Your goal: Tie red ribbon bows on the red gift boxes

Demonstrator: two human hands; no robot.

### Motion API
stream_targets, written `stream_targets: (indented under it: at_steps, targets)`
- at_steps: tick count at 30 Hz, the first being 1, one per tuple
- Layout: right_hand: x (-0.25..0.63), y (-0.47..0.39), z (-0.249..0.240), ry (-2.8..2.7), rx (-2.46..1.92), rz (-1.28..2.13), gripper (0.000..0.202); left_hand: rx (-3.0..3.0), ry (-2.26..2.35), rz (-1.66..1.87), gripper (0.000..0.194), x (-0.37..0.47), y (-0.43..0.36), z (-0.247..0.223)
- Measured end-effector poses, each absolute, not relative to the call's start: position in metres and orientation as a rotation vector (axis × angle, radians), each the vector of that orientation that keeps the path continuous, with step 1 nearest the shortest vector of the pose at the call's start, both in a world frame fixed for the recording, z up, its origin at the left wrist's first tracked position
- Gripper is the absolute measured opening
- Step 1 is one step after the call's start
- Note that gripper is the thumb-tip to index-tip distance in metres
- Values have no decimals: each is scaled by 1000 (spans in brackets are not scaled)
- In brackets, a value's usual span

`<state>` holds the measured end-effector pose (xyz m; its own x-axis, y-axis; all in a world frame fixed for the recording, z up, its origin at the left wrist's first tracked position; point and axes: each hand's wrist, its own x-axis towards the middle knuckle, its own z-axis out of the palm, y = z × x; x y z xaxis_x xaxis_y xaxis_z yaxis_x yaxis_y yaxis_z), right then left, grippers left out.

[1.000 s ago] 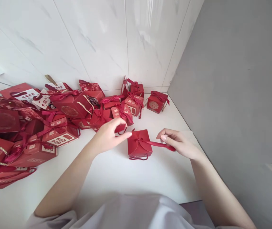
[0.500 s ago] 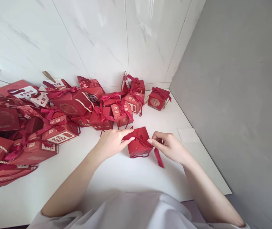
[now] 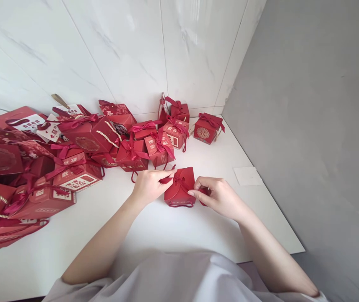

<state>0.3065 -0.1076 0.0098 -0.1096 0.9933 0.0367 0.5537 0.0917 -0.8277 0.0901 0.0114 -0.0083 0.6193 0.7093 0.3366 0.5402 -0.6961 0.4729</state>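
Note:
A small red gift box (image 3: 175, 195) with curved, overlapping lid flaps stands on the white table in front of me. Across its top runs a dark red ribbon (image 3: 181, 180), crossed at the middle of the lid. At the box's left side, my left hand (image 3: 149, 186) pinches one end of that ribbon between thumb and fingers. My right hand (image 3: 220, 196) is closed at the right side, with the other ribbon end in its curled fingers, partly hidden by them. A thin red cord handle hangs along the box's front lower edge.
Many red gift boxes with bows (image 3: 87, 136) crowd the table's left and back. One bow-tied box (image 3: 205, 129) stands apart near the back right corner. A white paper square (image 3: 248, 176) lies at right. Tiled wall (image 3: 132, 50) behind; grey wall (image 3: 308, 105) at right.
My left fingers, spread over the box's left edge before, have drawn together on the ribbon. The ribbon tail hanging below my right hand is now mostly hidden at its fingers.

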Motion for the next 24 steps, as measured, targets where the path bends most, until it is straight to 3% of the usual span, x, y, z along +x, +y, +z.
stream_targets:
  at_steps: [7, 15, 24]
  targets:
    - [299, -107, 3, -1889, -1501, 666, 19, 2282, 961, 900, 22, 98, 10, -20]
    - [299, -109, -2, -1860, -1518, 716, 17, 2224, 938, 1133, 18, 104, 9, -24]
    - [302, -109, -1, -1775, -1512, 748, 12, 2100, 931, 1034, 13, 104, 4, -23]
